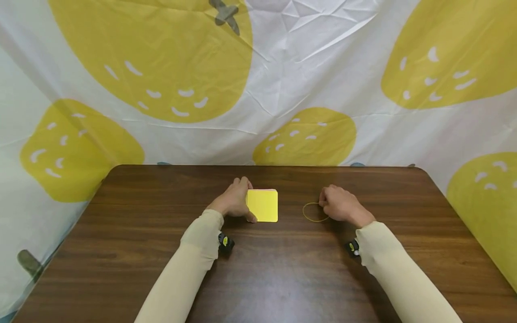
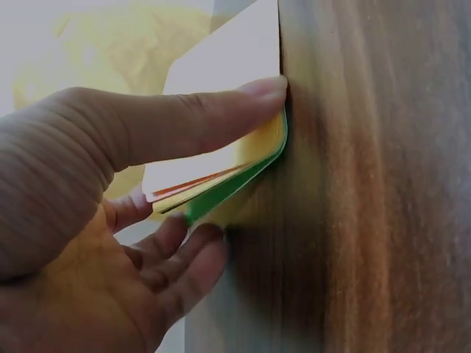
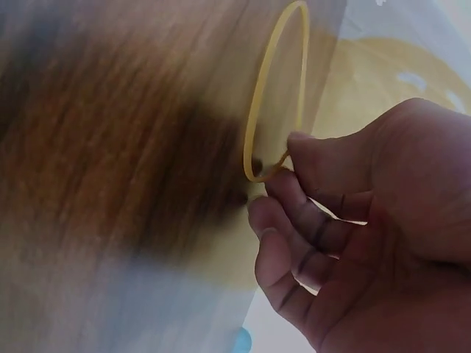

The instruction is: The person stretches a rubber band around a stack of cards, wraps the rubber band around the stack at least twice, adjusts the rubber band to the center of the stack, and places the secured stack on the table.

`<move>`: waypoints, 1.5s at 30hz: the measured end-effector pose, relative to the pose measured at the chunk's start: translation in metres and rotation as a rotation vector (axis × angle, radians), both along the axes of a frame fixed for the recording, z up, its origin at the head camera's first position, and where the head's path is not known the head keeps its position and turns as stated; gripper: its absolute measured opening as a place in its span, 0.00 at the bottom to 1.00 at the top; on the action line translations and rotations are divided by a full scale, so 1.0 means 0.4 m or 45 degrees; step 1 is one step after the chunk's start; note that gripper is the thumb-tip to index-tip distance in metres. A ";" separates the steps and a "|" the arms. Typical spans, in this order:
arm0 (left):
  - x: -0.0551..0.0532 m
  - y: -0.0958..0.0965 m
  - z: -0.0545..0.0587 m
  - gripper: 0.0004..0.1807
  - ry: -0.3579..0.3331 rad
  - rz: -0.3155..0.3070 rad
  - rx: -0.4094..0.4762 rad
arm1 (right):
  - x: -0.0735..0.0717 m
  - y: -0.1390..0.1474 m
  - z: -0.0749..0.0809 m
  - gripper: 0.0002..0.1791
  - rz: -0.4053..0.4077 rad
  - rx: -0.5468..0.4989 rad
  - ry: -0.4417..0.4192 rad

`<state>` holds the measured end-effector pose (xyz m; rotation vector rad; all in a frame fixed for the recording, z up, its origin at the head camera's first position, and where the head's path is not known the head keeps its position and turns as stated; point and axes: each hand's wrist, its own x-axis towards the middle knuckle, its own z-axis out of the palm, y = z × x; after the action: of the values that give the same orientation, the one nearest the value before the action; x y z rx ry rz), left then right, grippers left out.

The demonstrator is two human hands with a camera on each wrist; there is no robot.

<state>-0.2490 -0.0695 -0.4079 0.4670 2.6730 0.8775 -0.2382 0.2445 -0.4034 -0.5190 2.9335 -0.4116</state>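
A small stack of square, round-cornered cards (image 1: pixel 262 205), yellow on top, is gripped at its left edge by my left hand (image 1: pixel 233 199). In the left wrist view the thumb (image 2: pixel 250 103) lies over the top card, fingers are beneath, and the layered edges (image 2: pixel 213 193) show orange, yellow and green. To the right, my right hand (image 1: pixel 341 205) pinches a yellow rubber band (image 1: pixel 304 213) between thumb and curled index finger. The band (image 3: pixel 254 110) hangs out from the fingertips as a loose open loop, apart from the cards.
Both hands are over a dark brown wooden table (image 1: pixel 121 233) with rounded far corners. Behind it and at the sides hangs a white cloth (image 1: pixel 194 139) printed with large yellow fruit shapes. A small dark device is strapped at each wrist.
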 end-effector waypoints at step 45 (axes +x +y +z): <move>0.142 -0.011 -0.004 0.07 0.566 -0.008 -0.047 | 0.119 -0.020 0.055 0.16 -0.208 -0.955 -0.138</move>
<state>-0.1921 -0.0737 -0.4094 0.7369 3.0756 0.7965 -0.1905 0.2366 -0.3814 -0.3036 2.6392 -1.5225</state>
